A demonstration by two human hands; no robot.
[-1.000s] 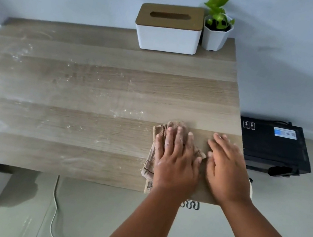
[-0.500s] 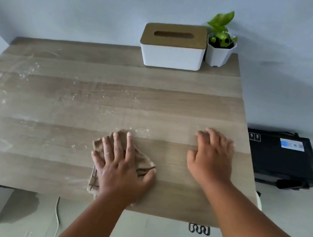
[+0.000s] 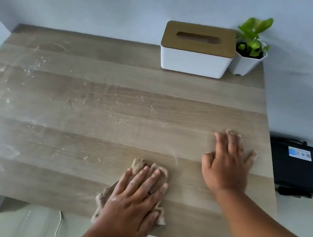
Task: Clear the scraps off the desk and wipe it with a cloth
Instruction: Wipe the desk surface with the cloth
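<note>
Wood-grain laminate desk (image 3: 84, 170), streaked with whitish dust; left hand (image 3: 133, 203) pressing, fingers straight and slightly spread, on crumpled beige cloth (image 3: 139, 166) lying at near edge; right hand (image 3: 226, 163) resting flat, fingers spread, beside it; white tissue box with wooden lid (image 3: 197, 49) and white potted green plant (image 3: 250, 49) standing at back.

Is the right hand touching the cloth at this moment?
Apart. The head view shows bare desk between the right hand and the cloth under the left hand.
</note>
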